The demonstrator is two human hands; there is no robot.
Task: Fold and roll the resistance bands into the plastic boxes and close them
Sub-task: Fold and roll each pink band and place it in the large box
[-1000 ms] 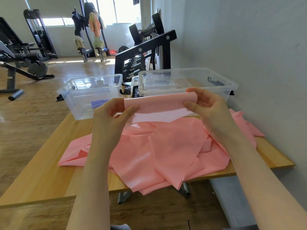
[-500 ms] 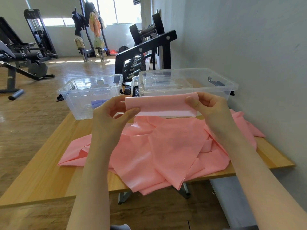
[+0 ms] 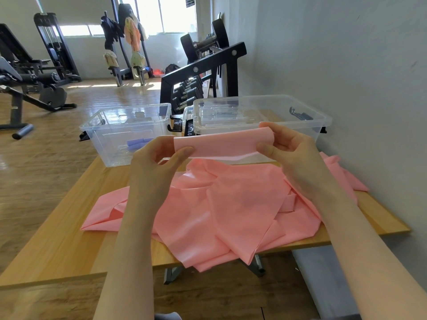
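Observed: the pink resistance band (image 3: 231, 204) lies in a loose heap across the wooden worktop (image 3: 57, 239), its front folds hanging over the near edge. One end is lifted clear of the heap and held level between both hands. The left hand (image 3: 157, 162) pinches the left edge of that raised strip, thumb on the near face and the other digits behind. The right hand (image 3: 291, 148) grips the right edge likewise, its fingers (image 3: 268, 128) curled over the top where the band already curves into a first turn. Neither hand is released; both are grasping the band.

Two clear plastic boxes stand at the back of the worktop. The left box (image 3: 108, 139) is open, with a small blue-violet item (image 3: 138, 143) inside — what it is cannot be told. The right box (image 3: 323, 121) appears to have its lid (image 3: 231, 112) resting on it; whether the clips are latched cannot be told.

Assessment: the step in hand appears to be starting the roll from the raised end, with most of the band unrolled.

Recommendations:
- Keep both edges level and the strip taut between the hands, so the roll does not cone to one side.
- Make the first turn tight — a slack core will spring open in the box.
- Flatten the tangled folds below before they feed in; rolled-in creases add bulk.
- Draw the overhanging part back onto the worktop so its weight does not drag the band off.
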